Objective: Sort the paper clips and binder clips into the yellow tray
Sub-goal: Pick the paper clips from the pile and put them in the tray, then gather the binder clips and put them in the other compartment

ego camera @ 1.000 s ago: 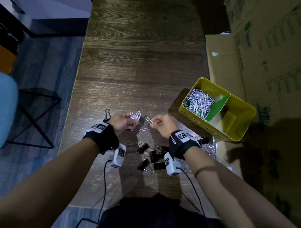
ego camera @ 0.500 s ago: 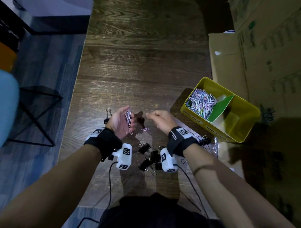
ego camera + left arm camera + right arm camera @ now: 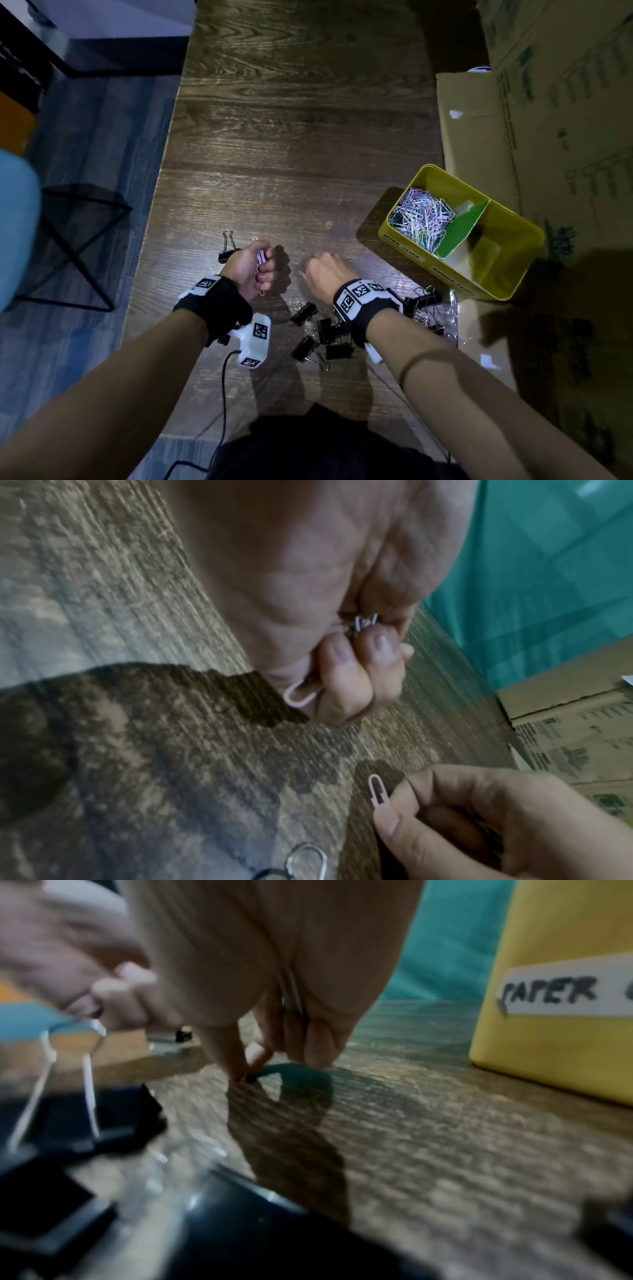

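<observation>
1. Pastel paper clips (image 3: pixel 261 256) are held bunched in the left hand (image 3: pixel 247 266), its grip curled round them above the bench (image 3: pixel 291 144).
2. One pink paper clip (image 3: pixel 378 791) is pinched by the right hand (image 3: pixel 325 270).
3. Black binder clips (image 3: pixel 322 334) are scattered on the bench near the wrists.
4. More paper clips are heaped in the left compartment of the yellow tray (image 3: pixel 513 281), at the right.

An office or storeroom corner (dimly lit): wood-grain desk (image 3: pixel 291 137), printed cardboard boxes (image 3: pixel 548 120), blue carpet (image 3: pixel 96 144).
</observation>
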A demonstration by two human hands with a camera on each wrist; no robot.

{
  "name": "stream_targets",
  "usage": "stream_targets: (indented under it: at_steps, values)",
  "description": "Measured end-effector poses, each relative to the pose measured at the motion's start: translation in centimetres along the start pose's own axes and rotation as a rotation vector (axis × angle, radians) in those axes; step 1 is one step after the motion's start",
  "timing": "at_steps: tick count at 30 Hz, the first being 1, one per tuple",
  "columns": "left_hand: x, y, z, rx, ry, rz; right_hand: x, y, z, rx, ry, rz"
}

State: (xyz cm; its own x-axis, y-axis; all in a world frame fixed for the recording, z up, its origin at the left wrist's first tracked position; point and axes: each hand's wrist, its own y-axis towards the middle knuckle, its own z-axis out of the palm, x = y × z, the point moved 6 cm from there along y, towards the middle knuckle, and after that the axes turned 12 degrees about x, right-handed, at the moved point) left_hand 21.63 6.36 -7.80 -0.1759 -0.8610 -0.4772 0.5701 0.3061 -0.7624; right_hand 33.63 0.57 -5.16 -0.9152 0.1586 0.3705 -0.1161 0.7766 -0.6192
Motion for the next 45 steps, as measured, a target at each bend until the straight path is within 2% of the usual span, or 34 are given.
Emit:
stream_targets:
  at_steps: [3,6,10,14,17,21,23,26,29,32,37,40,42,45]
  values:
    - [0.2,-0.1,-0.1,0.019,0.030,-0.024,-0.2,-1.1,-0.5,0.040,0.267,0.058]
    - [-0.1,-0.2,0.5,0.012,0.085,-0.047,-0.9,-2.9,-1.6,-0.011,0.630,0.086]
    - [-1.3,0.1,2.9,0.035,0.174,-0.076,-3.6,-5.3,-3.2,-0.245,0.964,0.101]
    - [-4.1,1.1,9.2,0.144,0.276,-0.063,-7.7,-7.5,-5.0,-0.432,1.296,0.117]
    - [-6.2,2.0,15.5,0.198,0.366,-0.042,-10.8,-9.5,-7.6,-0.557,1.369,0.159]
    - [-6.8,3.3,22.9,0.212,0.465,-0.033,-14.6,-11.6,-10.6,-0.663,1.275,0.258]
    - [-6.5,4.0,25.6,0.199,0.520,-0.021,-16.1,-11.9,-11.1,-0.667,1.251,0.287]
    - [-6.0,5.0,27.3,0.145,0.576,0.018,-17.5,-11.2,-10.6,-0.568,1.317,0.315]
    - [-6.0,5.6,27.1,0.091,0.632,0.032,-18.5,-10.3,-9.5,-0.520,1.406,0.365]
    - [-6.3,5.8,26.0,0.045,0.703,0.026,-18.5,-10.2,-9.1,-0.489,1.396,0.371]
    - [-6.5,4.3,25.1,0.133,0.643,0.112,-17.7,-12.3,-9.8,-0.554,1.453,0.234]
    - [-7.3,2.4,22.9,0.125,0.661,0.285,-16.4,-15.8,-10.3,-0.577,1.469,0.124]
    - [-7.7,1.3,19.9,0.080,0.667,0.397,-15.7,-18.0,-9.3,-0.525,1.464,0.041]
    - [-8.5,-0.1,13.1,-0.150,0.863,0.558,-14.6,-19.8,-6.4,-0.311,1.311,0.036]
